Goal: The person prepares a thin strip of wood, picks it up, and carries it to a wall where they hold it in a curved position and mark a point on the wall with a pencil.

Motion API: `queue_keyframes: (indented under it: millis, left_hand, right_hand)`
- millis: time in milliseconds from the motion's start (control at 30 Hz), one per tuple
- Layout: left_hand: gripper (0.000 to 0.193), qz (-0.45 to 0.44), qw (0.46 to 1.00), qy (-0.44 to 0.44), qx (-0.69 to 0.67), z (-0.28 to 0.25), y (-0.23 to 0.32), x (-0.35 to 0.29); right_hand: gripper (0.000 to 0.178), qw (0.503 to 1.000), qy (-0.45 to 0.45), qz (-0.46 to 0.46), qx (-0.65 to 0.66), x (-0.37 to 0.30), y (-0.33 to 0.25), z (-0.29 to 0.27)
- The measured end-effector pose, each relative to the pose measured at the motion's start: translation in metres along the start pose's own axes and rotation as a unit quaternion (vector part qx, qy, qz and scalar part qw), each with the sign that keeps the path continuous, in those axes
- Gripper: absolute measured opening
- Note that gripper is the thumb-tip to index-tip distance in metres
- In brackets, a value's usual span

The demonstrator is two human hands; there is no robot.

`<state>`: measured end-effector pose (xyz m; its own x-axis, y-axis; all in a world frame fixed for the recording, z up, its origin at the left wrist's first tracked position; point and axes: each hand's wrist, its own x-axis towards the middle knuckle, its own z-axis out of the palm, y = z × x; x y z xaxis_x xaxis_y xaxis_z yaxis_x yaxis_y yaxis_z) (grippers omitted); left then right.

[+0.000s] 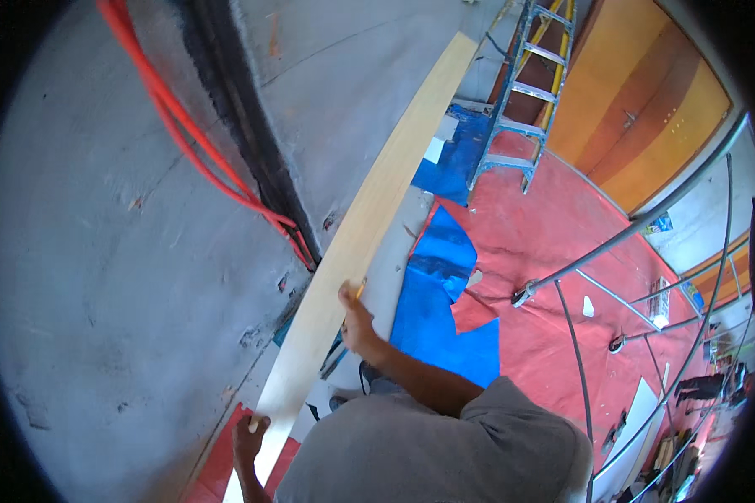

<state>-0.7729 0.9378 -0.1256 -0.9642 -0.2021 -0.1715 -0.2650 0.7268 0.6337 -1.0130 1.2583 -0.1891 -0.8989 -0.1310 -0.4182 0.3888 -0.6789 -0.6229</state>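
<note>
Holding one plank [398,168], lengthwise toward upper right, in curled left hand [248,438] — and, with one pencil [361,289], half-closed right hand [359,325].

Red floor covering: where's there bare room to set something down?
Bare red floor covering lies between the stepladder, blue sheet, nearest caster and orange door. Crowded: farther right, with metal tubes and a white panel. By the right hand, plank and pencil take room.

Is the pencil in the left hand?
No, the right hand has the pencil; the left hand touches the wooden board.
</note>
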Motion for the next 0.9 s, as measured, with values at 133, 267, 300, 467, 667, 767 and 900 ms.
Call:
queue_keyframes:
  millis: [133, 267, 300, 467, 667, 767, 900]
  left_hand:
    - [0.040, -0.067, 0.990, -0.122, -0.007, -0.017, 0.010, 0.008]
    - [0.054, -0.060, 0.988, -0.140, 0.022, 0.014, 0.042, 0.051]
    - [0.061, -0.035, 0.992, -0.118, 0.024, 0.030, 0.042, 0.055]
    - [0.067, -0.138, 0.959, -0.246, -0.030, 0.113, 0.032, 0.120]
    - [0.060, -0.074, 0.982, -0.171, 0.033, 0.184, 0.023, 0.067]
    - [0.063, -0.142, 0.963, -0.228, 0.007, 0.164, 0.062, 0.053]
    - [0.066, -0.192, 0.943, -0.267, 0.041, 0.167, 0.038, 0.033]
  right_hand:
    - [0.043, 0.990, 0.101, -0.007, 0.096, -0.032, 0.016, 0.025]
    - [0.044, 0.994, 0.062, 0.035, 0.083, -0.054, 0.038, 0.014]
    - [0.044, 0.994, 0.050, 0.022, 0.093, -0.061, 0.050, 0.014]
    - [0.046, 0.991, 0.104, 0.081, -0.006, -0.066, 0.058, 0.000]
    - [0.042, 0.948, 0.187, 0.185, -0.180, -0.062, 0.044, -0.115]
    - [0.056, 0.955, 0.219, 0.098, -0.176, -0.067, -0.003, -0.164]
    - [0.056, 0.964, 0.231, 0.091, -0.095, -0.041, -0.037, -0.185]
